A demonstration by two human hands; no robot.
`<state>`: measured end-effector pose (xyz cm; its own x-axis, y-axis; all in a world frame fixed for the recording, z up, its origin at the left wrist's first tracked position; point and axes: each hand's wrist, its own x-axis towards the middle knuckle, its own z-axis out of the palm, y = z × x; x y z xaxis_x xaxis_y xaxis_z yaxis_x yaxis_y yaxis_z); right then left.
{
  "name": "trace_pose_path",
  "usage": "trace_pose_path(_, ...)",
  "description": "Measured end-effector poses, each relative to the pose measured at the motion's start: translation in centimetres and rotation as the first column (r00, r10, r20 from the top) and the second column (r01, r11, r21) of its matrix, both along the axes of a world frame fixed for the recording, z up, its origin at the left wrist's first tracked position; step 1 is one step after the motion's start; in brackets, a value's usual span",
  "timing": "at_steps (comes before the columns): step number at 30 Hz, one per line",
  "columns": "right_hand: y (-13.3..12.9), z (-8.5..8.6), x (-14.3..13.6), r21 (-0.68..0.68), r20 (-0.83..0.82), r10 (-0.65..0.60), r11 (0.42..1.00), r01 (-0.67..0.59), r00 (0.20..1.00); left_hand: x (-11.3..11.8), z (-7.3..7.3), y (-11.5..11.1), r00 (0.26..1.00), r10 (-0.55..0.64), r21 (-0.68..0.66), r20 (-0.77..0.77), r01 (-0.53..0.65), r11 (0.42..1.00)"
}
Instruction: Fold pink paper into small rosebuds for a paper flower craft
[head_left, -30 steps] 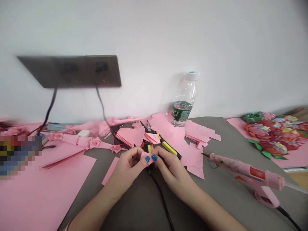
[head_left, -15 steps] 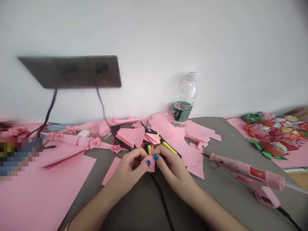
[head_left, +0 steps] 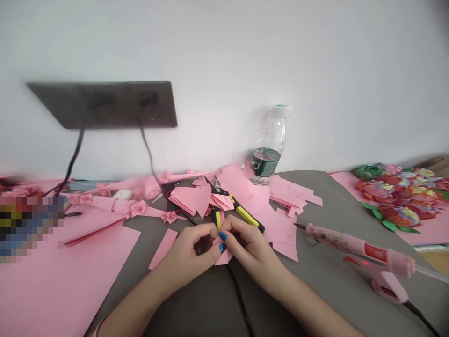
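A small piece of pink paper [head_left: 222, 257] is pinched between my two hands, low in the middle of the view. My left hand [head_left: 195, 250] grips its left side, with the thumb against the fingers. My right hand [head_left: 244, 239] pinches its upper right part, and the two thumbs nearly touch. Just beyond my fingers lie scissors [head_left: 244, 214] with black and yellow handles, partly under folded pink paper [head_left: 192, 199]. The fingers hide much of the held piece.
A bottle [head_left: 267, 154] stands against the wall. At right a pink glue gun [head_left: 351, 245] rests on the grey table [head_left: 315, 285], its cord trailing. Paper flowers [head_left: 403, 192] lie far right; large pink sheets [head_left: 70, 281] cover the left. A black cable [head_left: 240, 299] runs below my hands.
The held paper has turned and sits slightly lower. Both hands have moved a little, bringing the thumbs closer together. More of the yellow and black handles shows beyond them.
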<state>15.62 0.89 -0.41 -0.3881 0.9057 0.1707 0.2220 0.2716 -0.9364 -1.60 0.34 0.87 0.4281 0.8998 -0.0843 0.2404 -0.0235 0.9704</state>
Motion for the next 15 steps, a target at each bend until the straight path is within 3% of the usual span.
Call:
trace_pose_path(3, 0.2, 0.1, -0.1, 0.014, -0.044, -0.051, 0.999, 0.052, 0.998, 0.1, -0.1, 0.0, 1.0, 0.017, 0.024, -0.001, -0.017, 1.0)
trace_pose_path(7, 0.0, 0.6, -0.1, 0.094, -0.089, -0.158, 0.982, 0.166, 0.983, 0.3, -0.1, 0.1, 0.988, 0.152, 0.072, 0.021, -0.153, 0.986)
trace_pose_path(12, -0.8, 0.7, -0.5, 0.226, 0.136, -0.146, 0.968, 0.113, 0.98, 0.3, -0.1, 0.0, 0.962, 0.274, 0.119, 0.021, -0.274, 0.954)
trace_pose_path(15, -0.9, 0.6, -0.7, 0.245, 0.162, -0.163, 0.962, 0.121, 0.973, 0.3, -0.2, 0.0, 0.947, 0.321, 0.127, 0.021, -0.321, 0.938)
